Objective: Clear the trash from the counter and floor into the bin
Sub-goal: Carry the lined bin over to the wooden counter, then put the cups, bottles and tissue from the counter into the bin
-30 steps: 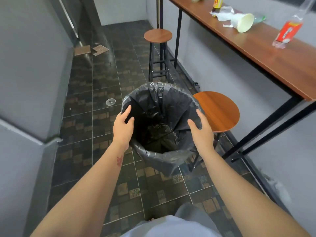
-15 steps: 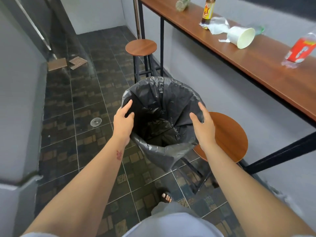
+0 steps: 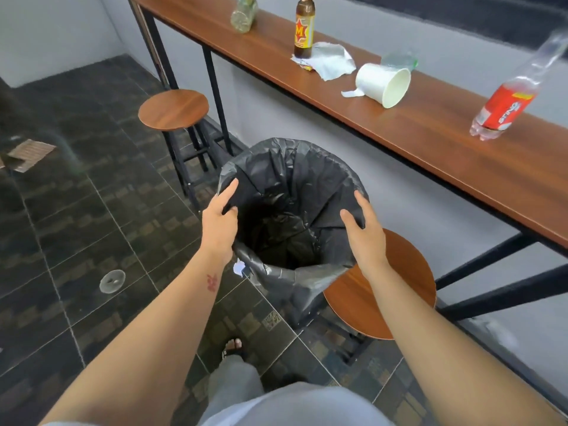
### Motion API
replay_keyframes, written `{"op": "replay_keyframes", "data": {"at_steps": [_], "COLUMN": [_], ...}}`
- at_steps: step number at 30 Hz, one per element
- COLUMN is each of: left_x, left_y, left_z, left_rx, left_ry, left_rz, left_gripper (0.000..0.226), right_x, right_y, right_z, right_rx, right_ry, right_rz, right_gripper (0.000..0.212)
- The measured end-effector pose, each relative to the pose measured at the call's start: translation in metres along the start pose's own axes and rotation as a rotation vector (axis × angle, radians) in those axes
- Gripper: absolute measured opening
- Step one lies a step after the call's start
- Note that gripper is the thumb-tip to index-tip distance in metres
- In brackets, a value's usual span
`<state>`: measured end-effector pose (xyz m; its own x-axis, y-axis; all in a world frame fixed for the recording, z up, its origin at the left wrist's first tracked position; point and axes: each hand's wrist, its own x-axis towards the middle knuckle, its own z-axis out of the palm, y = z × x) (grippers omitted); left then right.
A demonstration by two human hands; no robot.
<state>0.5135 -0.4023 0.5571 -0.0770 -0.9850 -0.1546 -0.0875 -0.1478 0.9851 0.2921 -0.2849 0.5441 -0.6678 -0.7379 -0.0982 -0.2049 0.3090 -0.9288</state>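
A bin lined with a black bag [image 3: 295, 167] hangs in front of me, held at its rim on both sides. My left hand [image 3: 219, 224] grips the left rim and my right hand [image 3: 364, 233] grips the right rim. On the wooden counter [image 3: 415, 130] lie a tipped white paper cup [image 3: 382, 84], crumpled white paper [image 3: 333, 61], a brown glass bottle [image 3: 304, 27], a red-labelled plastic bottle [image 3: 507, 107], a clear bottle [image 3: 244, 13] and a crushed clear cup [image 3: 399, 59]. A clear plastic lid [image 3: 112, 281] and cardboard scraps [image 3: 29, 153] lie on the tiled floor.
One round wooden stool [image 3: 390, 290] stands under the bin's right side, another [image 3: 173, 109] further back by the counter's black legs. A small white scrap [image 3: 239, 267] shows beside the bin's left edge. A grey wall runs under the counter. My sandalled foot [image 3: 233, 347] is below.
The view has swung toward the counter, so more bottles and trash show. The bin, still held in both hands, has moved closer to the counter and over the near stool.
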Motion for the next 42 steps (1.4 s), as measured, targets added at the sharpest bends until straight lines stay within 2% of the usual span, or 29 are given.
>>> {"op": "replay_keyframes", "data": {"at_steps": [5,11,15,18,21,24,26,30,34,36,39,42], "left_x": [0.06,0.114,0.135,0.142,0.148,0.15,0.153,0.158,0.165,0.17,0.179,0.187], "left_y": [0.009,0.026,0.035,0.039,0.038,0.036,0.036,0.036,0.033,0.032,0.028,0.028], "left_z": [0.011,0.019,0.027,0.033,0.042,0.052,0.059,0.067,0.071,0.071,0.072,0.073], "left_rx": [-0.037,0.048,0.096,0.109,0.073,0.083,0.108,0.056,-0.027,-0.021,0.016,0.029], "left_ry": [-0.146,-0.311,-0.39,-0.414,-0.437,-0.447,-0.448,-0.468,-0.462,-0.454,-0.446,-0.441], "left_rz": [-0.033,-0.059,-0.091,-0.1,-0.1,-0.102,-0.101,-0.114,-0.13,-0.123,-0.117,-0.108], "left_gripper": [0.06,0.063,0.063,0.061,0.061,0.058,0.058,0.055,0.056,0.058,0.062,0.062], "right_x": [0.012,0.013,0.009,0.009,0.012,0.018,0.029,0.073,0.134,0.16,0.195,0.216], "right_y": [-0.011,-0.019,-0.02,-0.024,-0.034,-0.049,-0.061,-0.09,-0.111,-0.117,-0.119,-0.121], "right_z": [0.017,0.042,0.05,0.049,0.041,0.026,0.014,-0.004,-0.014,-0.017,-0.018,-0.019], "right_rx": [-0.009,0.021,-0.05,-0.21,-0.422,-0.499,-0.522,-0.563,-0.546,-0.534,-0.504,-0.477], "right_ry": [0.172,0.354,0.414,0.442,0.555,0.762,0.825,0.698,0.519,0.483,0.438,0.442], "right_rz": [0.089,0.201,0.249,0.26,0.182,-0.047,-0.173,-0.257,-0.189,-0.16,-0.131,-0.157], "right_gripper": [0.053,0.052,0.054,0.057,0.058,0.053,0.052,0.067,0.091,0.099,0.103,0.097]}}
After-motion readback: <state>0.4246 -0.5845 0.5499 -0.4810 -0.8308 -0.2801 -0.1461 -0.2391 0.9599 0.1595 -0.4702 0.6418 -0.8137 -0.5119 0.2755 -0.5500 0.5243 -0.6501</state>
